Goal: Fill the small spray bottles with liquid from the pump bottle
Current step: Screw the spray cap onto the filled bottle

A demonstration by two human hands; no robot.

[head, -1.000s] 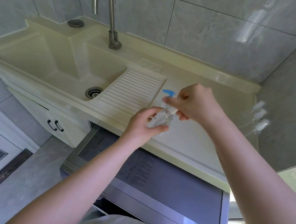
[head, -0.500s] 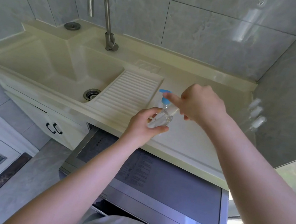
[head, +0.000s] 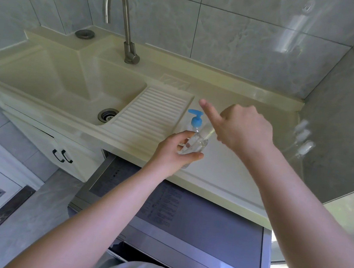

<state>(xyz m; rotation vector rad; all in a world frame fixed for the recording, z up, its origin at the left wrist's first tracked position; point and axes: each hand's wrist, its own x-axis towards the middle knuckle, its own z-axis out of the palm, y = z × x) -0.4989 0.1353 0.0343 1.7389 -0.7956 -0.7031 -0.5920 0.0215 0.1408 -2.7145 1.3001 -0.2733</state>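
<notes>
Left hand [head: 175, 151] reaching in from lower left, forearm bare, fingers and thumb curled round small clear plastic pump bottle with blue pump head [head: 194, 136], held over near counter edge. Right hand [head: 243, 128] above and right of it, forearm bare from lower right, index finger extended toward far left above pump head, not touching; other fingers curled under.

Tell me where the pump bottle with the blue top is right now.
In the head view, the pump bottle stands mid-frame on the counter, gripped by the left hand, just right of the ribbed washboard.
</notes>
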